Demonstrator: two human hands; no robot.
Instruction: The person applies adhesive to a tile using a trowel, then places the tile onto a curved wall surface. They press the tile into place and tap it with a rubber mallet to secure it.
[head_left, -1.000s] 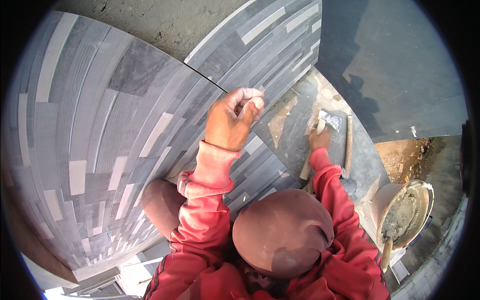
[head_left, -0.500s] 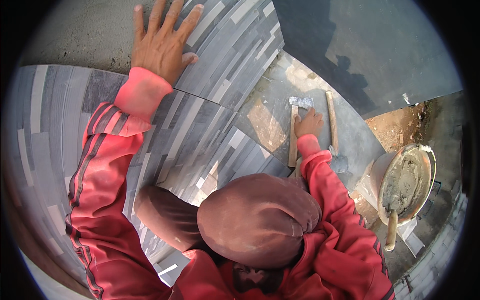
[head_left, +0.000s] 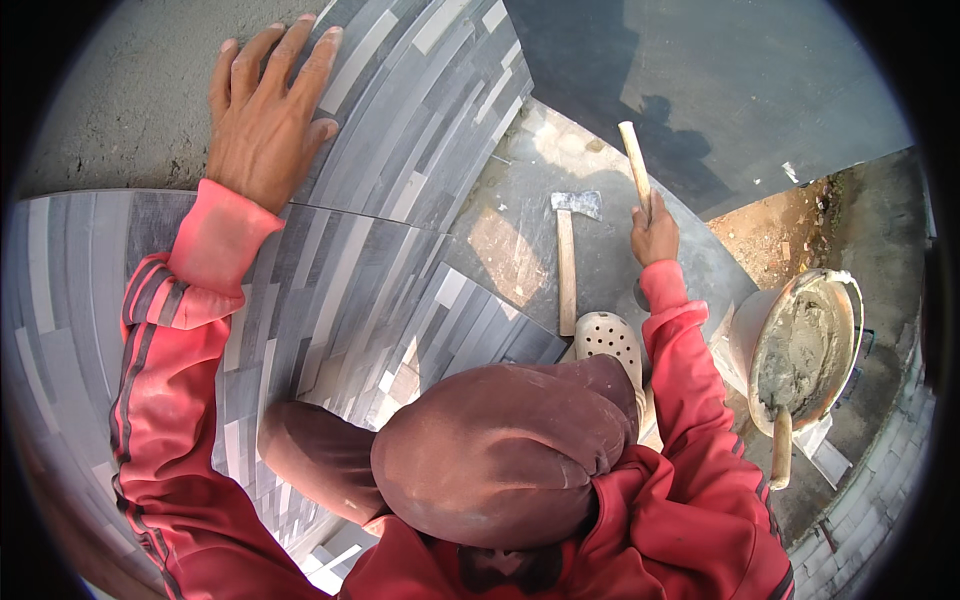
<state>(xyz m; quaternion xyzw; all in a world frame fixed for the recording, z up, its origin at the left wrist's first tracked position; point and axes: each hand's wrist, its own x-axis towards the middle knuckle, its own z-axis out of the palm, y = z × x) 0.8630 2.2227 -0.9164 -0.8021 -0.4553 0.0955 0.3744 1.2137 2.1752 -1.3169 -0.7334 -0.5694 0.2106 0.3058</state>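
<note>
My left hand (head_left: 262, 125) lies flat with fingers spread at the top edge of the grey striped tiles (head_left: 390, 140), partly over the bare cement. My right hand (head_left: 655, 232) is wrapped round the wooden handle of a mallet (head_left: 632, 150), whose handle end points away from me. The mallet's dark head is mostly hidden by my hand and sleeve. To the left of that hand, a small hatchet (head_left: 566, 265) lies on the concrete slab, its metal head at the far end.
At the right stands a bucket (head_left: 850, 400) of wet mortar with a wooden-handled tool (head_left: 781, 450) in it. My beige clog (head_left: 608, 335) is close to the hatchet handle. A dark panel (head_left: 780, 90) borders the slab at the far right.
My right hand has left the hatchet, moved right and closed round the mallet handle, which has shifted. My left hand stays spread at the tile edge. The whole view has shifted slightly.
</note>
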